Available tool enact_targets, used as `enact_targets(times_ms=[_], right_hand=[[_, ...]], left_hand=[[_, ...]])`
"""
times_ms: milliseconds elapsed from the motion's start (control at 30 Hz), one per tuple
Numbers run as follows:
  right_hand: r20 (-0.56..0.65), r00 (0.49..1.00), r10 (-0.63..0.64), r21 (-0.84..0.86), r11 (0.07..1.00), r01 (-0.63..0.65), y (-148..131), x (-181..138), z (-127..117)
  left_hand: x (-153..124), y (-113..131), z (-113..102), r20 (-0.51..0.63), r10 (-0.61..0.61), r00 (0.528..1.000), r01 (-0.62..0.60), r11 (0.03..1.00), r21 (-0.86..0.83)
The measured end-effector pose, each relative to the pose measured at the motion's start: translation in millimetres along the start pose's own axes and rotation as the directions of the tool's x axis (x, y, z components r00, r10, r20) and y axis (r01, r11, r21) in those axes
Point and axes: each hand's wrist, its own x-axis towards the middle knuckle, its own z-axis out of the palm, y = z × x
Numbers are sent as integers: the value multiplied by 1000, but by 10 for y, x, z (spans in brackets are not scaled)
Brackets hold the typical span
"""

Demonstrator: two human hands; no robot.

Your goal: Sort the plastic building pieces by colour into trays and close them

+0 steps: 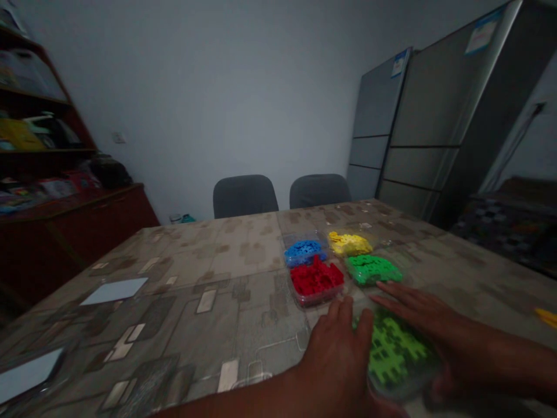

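A clear plastic container of light green pieces (pixel 394 351) is between my two hands, close to me at the lower right. My left hand (pixel 337 354) grips its left side, thumb and fingers along the edge. On the other side, my right hand (pixel 429 325) holds it with fingers stretched over the far rim; its lower part is blurred. Just beyond are clear containers of red pieces (pixel 317 278), green pieces (pixel 375 269), blue pieces (pixel 303 251) and yellow pieces (pixel 349 242). The red container stands nearest my left fingertips, the green one nearest my right.
A patterned cloth covers the table (pixel 187 313). Two grey chairs (pixel 246 194) stand behind its far edge. White flat rectangles (pixel 114 291) lie at the left. A yellow item (pixel 546 317) shows at the right edge. Refrigerators (pixel 424 128) and a wooden cabinet (pixel 82 217) flank the table.
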Motion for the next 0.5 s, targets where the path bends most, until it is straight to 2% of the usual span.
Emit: enact_targets(times_ms=[133, 200, 367, 500], right_hand=[[-83, 993, -85, -58, 995, 81, -130, 46, -5], [-101, 988, -116, -68, 992, 109, -149, 55, -15], [-102, 988, -118, -87, 990, 109, -166, 71, -29], [-112, 988, -111, -83, 991, 102, -183, 62, -18]], left_hand=[[34, 12, 2, -61, 19, 998, -20, 1000, -13], [37, -1, 28, -54, 25, 998, -25, 1000, -8], [47, -21, 115, -87, 7, 996, -7, 1000, -6], [68, 35, 40, -38, 3, 999, -3, 1000, -10]])
